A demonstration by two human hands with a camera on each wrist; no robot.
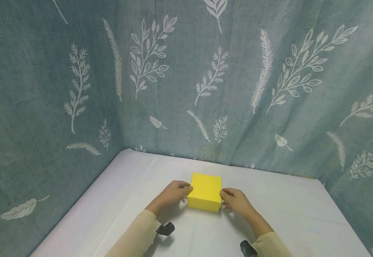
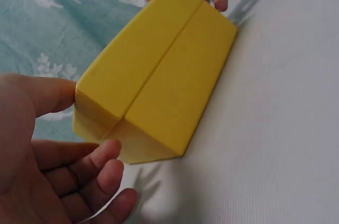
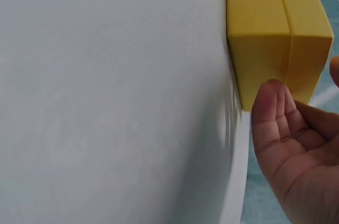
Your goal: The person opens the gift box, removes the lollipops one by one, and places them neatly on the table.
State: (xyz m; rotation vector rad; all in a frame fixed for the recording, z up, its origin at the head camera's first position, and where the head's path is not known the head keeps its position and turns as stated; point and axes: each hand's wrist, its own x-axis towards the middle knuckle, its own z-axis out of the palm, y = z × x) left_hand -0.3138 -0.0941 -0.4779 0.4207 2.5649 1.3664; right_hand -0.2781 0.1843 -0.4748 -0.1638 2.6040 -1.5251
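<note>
A closed yellow box (image 1: 205,187) with a lid (image 2: 132,54) stands on the white surface, in front of me. My left hand (image 1: 174,192) is at its left side. In the left wrist view the thumb meets the lid's corner edge and the index finger bends in by the lid's lower edge; the other fingers curl loosely apart from the box. At the opposite side, my right hand (image 1: 236,201) touches the box with fairly straight fingertips (image 3: 273,89) near the lid's seam. Its thumb is only partly in the right wrist view, close to the top edge.
The white tabletop (image 1: 135,200) spreads around the box. Grey-green curtains (image 1: 180,117) with white leaf prints hang behind it and along both sides. Black straps or mounts (image 1: 165,228) sit at both wrists, beside cream sleeves (image 1: 138,232).
</note>
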